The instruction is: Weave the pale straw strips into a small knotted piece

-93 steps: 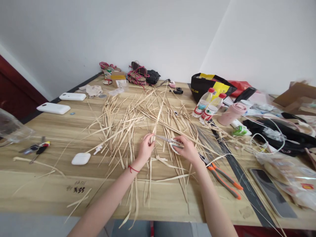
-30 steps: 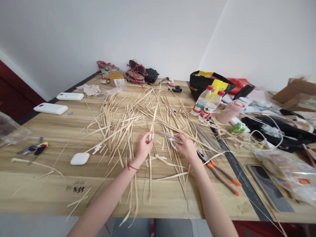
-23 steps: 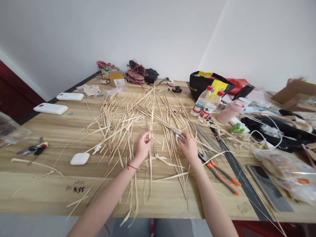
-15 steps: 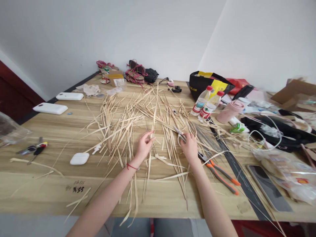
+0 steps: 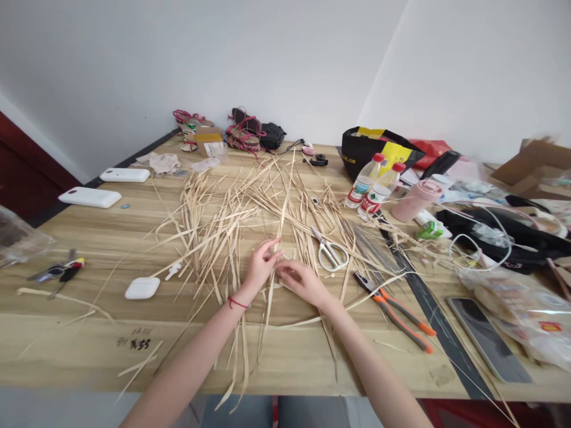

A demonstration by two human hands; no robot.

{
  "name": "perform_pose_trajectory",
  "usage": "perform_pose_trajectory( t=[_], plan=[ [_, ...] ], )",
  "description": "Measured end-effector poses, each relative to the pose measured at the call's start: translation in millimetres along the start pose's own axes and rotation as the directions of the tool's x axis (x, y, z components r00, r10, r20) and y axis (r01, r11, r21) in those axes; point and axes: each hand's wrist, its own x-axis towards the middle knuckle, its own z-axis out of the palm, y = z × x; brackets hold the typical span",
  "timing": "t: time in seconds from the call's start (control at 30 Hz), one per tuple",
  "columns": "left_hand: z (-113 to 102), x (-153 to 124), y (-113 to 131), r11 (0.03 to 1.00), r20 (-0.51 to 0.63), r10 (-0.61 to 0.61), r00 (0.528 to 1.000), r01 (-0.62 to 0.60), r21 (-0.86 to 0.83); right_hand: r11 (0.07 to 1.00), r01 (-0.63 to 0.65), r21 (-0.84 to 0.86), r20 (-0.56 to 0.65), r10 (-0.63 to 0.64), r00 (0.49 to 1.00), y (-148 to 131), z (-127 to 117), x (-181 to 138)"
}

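Observation:
My left hand (image 5: 261,263) pinches a long pale straw strip (image 5: 285,199) that points up and away over the table. Close beside it, my right hand (image 5: 303,280) has its fingers curled in at the strips near the left fingertips; what lies between them is too small to make out. A pair of scissors (image 5: 332,255) with white handles lies just beyond the right hand, resting on the straw. Loose straw strips (image 5: 223,208) spread around both hands. Pliers with orange and grey handles (image 5: 397,309) lie right of my right forearm.
Two water bottles (image 5: 377,191), a pink cup (image 5: 416,201) and a black and yellow bag (image 5: 379,148) stand at the back right. A phone (image 5: 486,339) lies at the right. A white earbud case (image 5: 142,288) and small tools (image 5: 60,272) lie at the left.
My right hand has let go of the scissors, which now lie on the straw. It has moved left to my left hand, which stays almost in place.

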Motion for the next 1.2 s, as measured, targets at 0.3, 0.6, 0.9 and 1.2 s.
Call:
perform_pose_trajectory(
  t=[0.3,0.6,0.9,1.2],
  plan=[
    [1,-2,6,0.999,0.033,-0.048,0.998,0.049,-0.021,0.987,-0.108,0.118,-0.123,0.122,0.985,14,16,0],
    [3,-2,10,0.999,0.204,-0.007,0.979,0.013,-0.03,0.908,-0.204,0.365,-0.213,0.294,0.932,37,14,1],
    [2,-2,5,0.992,0.211,-0.038,0.977,0.063,-0.108,0.885,-0.193,0.423,-0.218,0.306,0.927,39,11,3],
    [4,-5,12,0.994,0.311,0.006,0.95,0.029,-0.109,0.852,-0.195,0.486,-0.235,0.342,0.91,40,9,4]
  ],
)
